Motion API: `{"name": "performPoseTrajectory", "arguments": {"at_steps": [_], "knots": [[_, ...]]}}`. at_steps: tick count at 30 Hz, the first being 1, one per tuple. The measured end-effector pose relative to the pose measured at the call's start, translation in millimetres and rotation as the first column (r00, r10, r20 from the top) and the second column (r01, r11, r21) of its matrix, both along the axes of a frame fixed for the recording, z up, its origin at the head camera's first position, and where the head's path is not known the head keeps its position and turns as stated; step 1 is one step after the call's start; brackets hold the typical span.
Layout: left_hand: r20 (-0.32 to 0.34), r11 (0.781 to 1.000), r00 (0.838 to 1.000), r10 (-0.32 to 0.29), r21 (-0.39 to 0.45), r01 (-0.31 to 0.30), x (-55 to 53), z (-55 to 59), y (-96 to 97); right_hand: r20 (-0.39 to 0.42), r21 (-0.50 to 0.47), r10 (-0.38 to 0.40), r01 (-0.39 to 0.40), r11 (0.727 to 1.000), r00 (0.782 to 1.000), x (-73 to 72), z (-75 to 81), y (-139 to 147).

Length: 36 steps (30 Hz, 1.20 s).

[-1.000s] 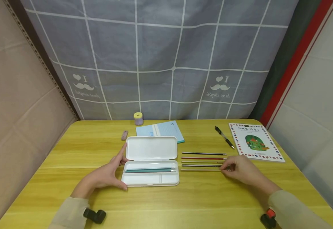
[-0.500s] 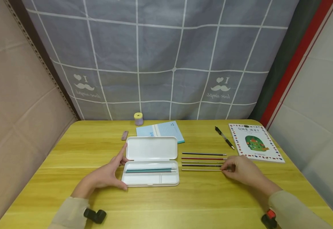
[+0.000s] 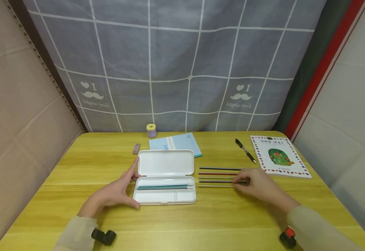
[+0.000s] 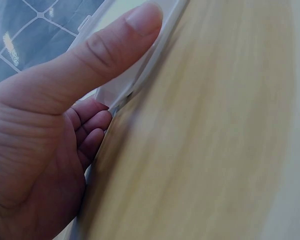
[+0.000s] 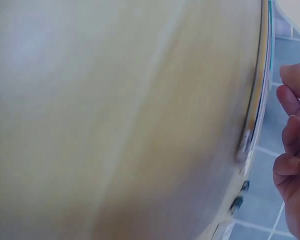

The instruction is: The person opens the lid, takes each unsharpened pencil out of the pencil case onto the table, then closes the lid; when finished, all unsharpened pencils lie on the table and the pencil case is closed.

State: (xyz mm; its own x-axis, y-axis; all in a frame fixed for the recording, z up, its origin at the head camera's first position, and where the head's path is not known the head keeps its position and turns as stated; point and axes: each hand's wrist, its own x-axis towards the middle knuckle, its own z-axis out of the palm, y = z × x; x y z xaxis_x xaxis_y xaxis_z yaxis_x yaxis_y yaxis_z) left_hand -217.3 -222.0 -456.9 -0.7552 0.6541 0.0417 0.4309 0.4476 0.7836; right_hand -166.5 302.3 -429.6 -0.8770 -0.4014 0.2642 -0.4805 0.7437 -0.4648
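Observation:
My left hand (image 3: 115,191) spans the left end of an open white pencil case (image 3: 166,162), thumb at its front corner and forefinger beside the lid. The thumb (image 4: 115,42) lies over the case's edge in the left wrist view. Two teal pencils (image 3: 163,187) lie in the case. My right hand (image 3: 257,184) is over the right ends of a row of several pencils (image 3: 215,181), which it partly hides. In the right wrist view its fingers (image 5: 291,132) are loosely bent, thumb and forefinger tips close together, with nothing visible between them and a gap to the pencils.
Behind the case lie a blue notebook (image 3: 187,143), a pinkish eraser (image 3: 136,149) and a yellow-topped lilac sharpener-like pot (image 3: 151,130). A black pen (image 3: 246,150) and a white picture book (image 3: 279,156) are at the right. A grey checked curtain (image 3: 170,69) hangs behind the table.
My right hand has shifted left along the pencils, covering more of their right ends. The pencils, the case and my left hand stay where they were.

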Motion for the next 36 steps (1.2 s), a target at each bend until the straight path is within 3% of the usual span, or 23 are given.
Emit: {"name": "performPoseTrajectory", "arguments": {"at_steps": [8,12,23,30,36], "knots": [[-0.005,1.0,1.0,0.0,-0.003,0.0,1.1,0.0,1.0,0.148,-0.085,-0.047,0.06,0.995,0.988,-7.7,6.7,-28],[-0.007,1.0,1.0,-0.002,-0.007,0.001,0.7,0.5,1.3,0.171,-0.109,-0.058,0.078,0.991,0.983,-12.5,8.6,-44],[0.009,1.0,1.0,0.011,-0.021,-0.01,1.1,2.3,2.6,0.236,-0.175,0.038,0.004,0.984,0.971,-23.3,5.2,-87],[-0.004,1.0,1.0,0.009,-0.026,-0.009,1.7,2.4,2.3,0.233,-0.204,0.076,-0.028,0.979,0.97,-28.3,2.6,-111],[0.007,0.999,1.0,0.021,-0.028,-0.02,2.6,2.9,1.0,0.271,-0.226,0.113,-0.051,0.973,0.956,-31.7,-0.3,-130]]}}
